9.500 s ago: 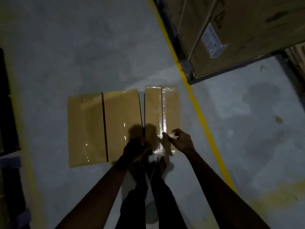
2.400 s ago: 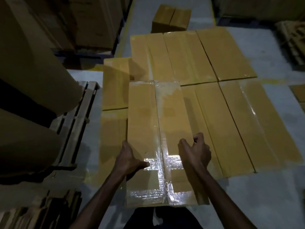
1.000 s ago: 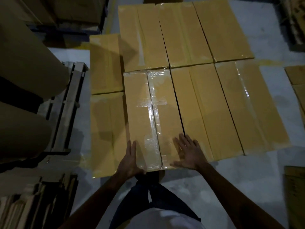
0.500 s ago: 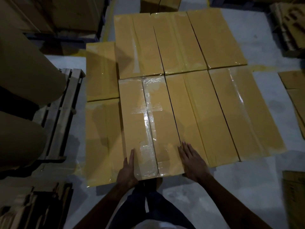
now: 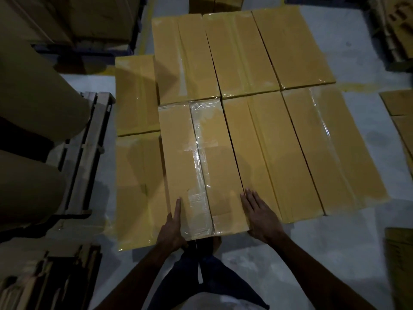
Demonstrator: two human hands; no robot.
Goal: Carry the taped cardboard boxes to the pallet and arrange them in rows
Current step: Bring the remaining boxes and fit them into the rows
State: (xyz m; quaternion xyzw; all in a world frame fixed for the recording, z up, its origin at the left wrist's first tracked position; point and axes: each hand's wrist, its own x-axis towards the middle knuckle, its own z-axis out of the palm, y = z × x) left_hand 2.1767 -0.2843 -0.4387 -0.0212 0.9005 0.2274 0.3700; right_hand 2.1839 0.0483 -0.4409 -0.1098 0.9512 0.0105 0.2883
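Nearest, both hands lie flat with straight fingers, holding nothing. The left hand (image 5: 173, 224) rests on the near left corner of the taped box (image 5: 201, 166). The right hand (image 5: 261, 217) lies across the seam between it and the neighbouring box (image 5: 268, 157) on its right. The taped box sits down in the near row (its near end seems to jut slightly past its neighbour's), so this placement looks all but done, bar a last nudge. To its left, two lower boxes (image 5: 138, 186) lie a step down with nothing on top; that column seems left to fill. Further left stands a wooden pallet (image 5: 87, 153); the one under the stack is hidden. Beyond, the far row of three boxes (image 5: 239, 52) touches the taped box's far end.
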